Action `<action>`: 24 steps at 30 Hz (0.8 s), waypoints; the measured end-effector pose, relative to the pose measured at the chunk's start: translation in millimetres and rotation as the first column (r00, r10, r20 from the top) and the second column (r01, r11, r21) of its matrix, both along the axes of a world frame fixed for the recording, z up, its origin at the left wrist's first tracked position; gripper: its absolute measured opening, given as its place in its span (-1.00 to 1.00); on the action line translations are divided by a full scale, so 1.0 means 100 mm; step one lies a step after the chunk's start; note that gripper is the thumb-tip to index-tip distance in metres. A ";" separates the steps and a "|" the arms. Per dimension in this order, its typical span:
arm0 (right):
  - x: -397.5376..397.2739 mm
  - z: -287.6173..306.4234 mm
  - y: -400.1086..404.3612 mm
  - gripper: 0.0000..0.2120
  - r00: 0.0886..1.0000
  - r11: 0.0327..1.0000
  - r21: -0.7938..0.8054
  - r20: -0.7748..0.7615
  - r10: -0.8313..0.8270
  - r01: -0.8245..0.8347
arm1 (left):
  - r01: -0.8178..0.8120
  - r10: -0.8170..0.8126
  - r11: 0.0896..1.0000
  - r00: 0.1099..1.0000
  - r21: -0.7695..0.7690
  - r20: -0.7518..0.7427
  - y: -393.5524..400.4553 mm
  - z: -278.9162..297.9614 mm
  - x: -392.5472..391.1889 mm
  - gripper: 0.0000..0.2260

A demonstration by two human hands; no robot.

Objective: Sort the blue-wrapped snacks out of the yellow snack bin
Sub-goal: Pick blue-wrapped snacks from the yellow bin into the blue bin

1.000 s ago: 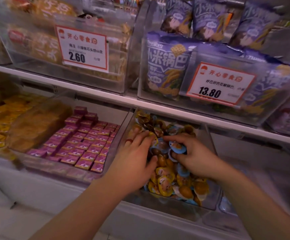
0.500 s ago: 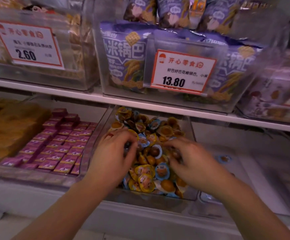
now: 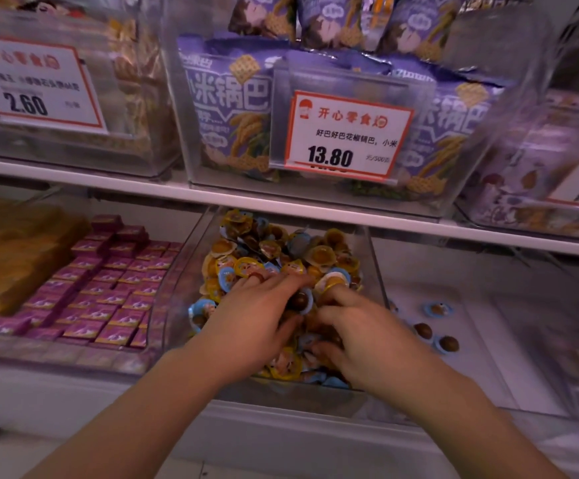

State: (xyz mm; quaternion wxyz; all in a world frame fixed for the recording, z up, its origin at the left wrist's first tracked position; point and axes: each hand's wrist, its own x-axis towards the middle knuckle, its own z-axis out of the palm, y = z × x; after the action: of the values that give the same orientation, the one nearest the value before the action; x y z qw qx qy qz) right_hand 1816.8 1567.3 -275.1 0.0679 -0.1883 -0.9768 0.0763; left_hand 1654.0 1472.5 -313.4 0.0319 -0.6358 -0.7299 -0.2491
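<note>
the person's left hand (image 3: pixel 257 316) and right hand (image 3: pixel 360 335) are both down in the clear bin (image 3: pixel 372 267) on the lower shelf, lying on the heap of small round snack cups (image 3: pixel 281 252). the heap is a mix of yellow-rimmed and blue-rimmed cups. the left hand lies mostly flat, fingers spread forward over the pile, and seems to hold nothing. the right hand's fingers are bent down into the cups; whether they have pinched one cannot be told, since the fingertips are buried and blurred. a blue-rimmed cup (image 3: pixel 300 300) sits in the gap between the two hands, touching or nearly touching both.

as a judgement, the sorting is at an early stage. in the next compartment to the right, three cups lie plainly apart on its floor: one blue-rimmed, lid up (image 3: pixel 437 309), one shown as a brown dome (image 3: pixel 422 330), and one brown with a blue edge (image 3: pixel 448 344). a fourth may sit at the bin wall but is too hidden to count. inside the bin at least six blue rims still show, at the left edge, the middle and the back, and more likely lie underneath. most of the work looks left to do.

to the left sits a bin of pink boxes (image 3: pixel 108 299), too many and too blurred to count. on the shelf above, two price tags read clearly, 2.60 (image 3: pixel 27 103) and 13.80 (image 3: pixel 331 155).
</note>
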 end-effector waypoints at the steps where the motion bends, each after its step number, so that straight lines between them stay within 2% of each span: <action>1: -0.01 0.01 0.00 -0.73 0.999 1.000 -0.021 -0.032 -0.011 0.010 | 0.007 -0.007 1.000 1.000 -0.013 0.006 0.01 0.00 -0.01 -0.54; 5: -0.02 0.02 0.06 -0.82 0.995 0.997 -0.060 -0.080 -0.059 0.054 | -0.017 0.003 0.996 0.988 0.088 0.156 0.03 0.01 -0.05 -0.63; 7: -0.02 0.03 0.07 -0.85 0.978 0.989 -0.118 -0.179 -0.104 0.084 | -0.057 0.024 0.987 0.977 0.148 0.214 0.01 0.03 -0.10 -0.72; 9: -0.01 0.05 0.07 -0.89 0.928 0.961 -0.234 -0.303 -0.217 0.149 | -0.100 0.044 0.977 0.960 0.190 0.275 -0.01 0.05 -0.13 -0.78; 11: 0.00 0.08 0.06 -0.90 0.859 0.873 -0.445 -0.351 -0.373 0.198 | -0.182 0.072 0.953 0.913 0.243 0.403 -0.03 0.08 -0.13 -0.81; 13: -0.03 0.11 0.05 -0.91 0.799 0.716 -0.681 -0.342 -0.495 0.152 | -0.269 0.047 0.910 0.823 0.315 0.566 -0.05 0.14 -0.11 -0.82; 14: -0.05 0.12 0.03 -0.92 0.760 0.596 -0.800 -0.343 -0.552 0.072 | -0.298 0.014 0.883 0.789 0.363 0.614 -0.06 0.18 -0.09 -0.82; 15: -0.08 0.12 0.01 -0.95 0.714 0.420 -0.907 -0.322 -0.622 -0.044 | -0.313 -0.023 0.859 0.768 0.406 0.640 -0.07 0.21 -0.07 -0.82; 16: -0.11 0.12 -0.03 -0.95 0.676 0.189 -0.965 -0.261 -0.689 -0.180 | -0.313 -0.062 0.841 0.754 0.441 0.654 -0.07 0.23 -0.03 -0.83; 17: -0.15 0.14 -0.07 -0.92 0.668 -0.038 -0.954 -0.178 -0.722 -0.296 | -0.303 -0.094 0.833 0.747 0.463 0.658 -0.07 0.24 0.02 -0.84; 18: -0.17 0.14 -0.10 -0.86 0.687 -0.213 -0.904 -0.113 -0.717 -0.372 | -0.284 -0.118 0.833 0.747 0.475 0.654 -0.07 0.23 0.07 -0.83; 19: -0.19 0.15 -0.12 -0.79 0.721 -0.331 -0.848 -0.083 -0.688 -0.414 | -0.261 -0.131 0.837 0.759 0.481 0.638 -0.07 0.20 0.13 -0.81; 20: -0.19 0.16 -0.15 -0.73 0.751 -0.401 -0.804 -0.084 -0.655 -0.439 | -0.230 -0.134 0.843 0.786 0.486 0.604 -0.06 0.18 0.19 -0.79; 21: -0.20 0.16 -0.16 -0.68 0.769 -0.431 -0.779 -0.100 -0.632 -0.455 | -0.194 -0.135 0.849 0.820 0.491 0.557 -0.05 0.16 0.23 -0.76; 24: -0.23 0.13 -0.20 -0.69 0.776 -0.395 -0.815 -0.102 -0.622 -0.423 | -0.102 -0.152 0.866 0.879 0.489 0.452 -0.04 0.13 0.32 -0.67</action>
State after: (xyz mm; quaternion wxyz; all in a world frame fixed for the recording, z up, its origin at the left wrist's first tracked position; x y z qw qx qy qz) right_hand 1793.7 1547.6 -262.5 0.1914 -0.2247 -0.3345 0.8950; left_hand 1686.1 1468.1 -300.8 0.0116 -0.5341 -0.6169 -0.5780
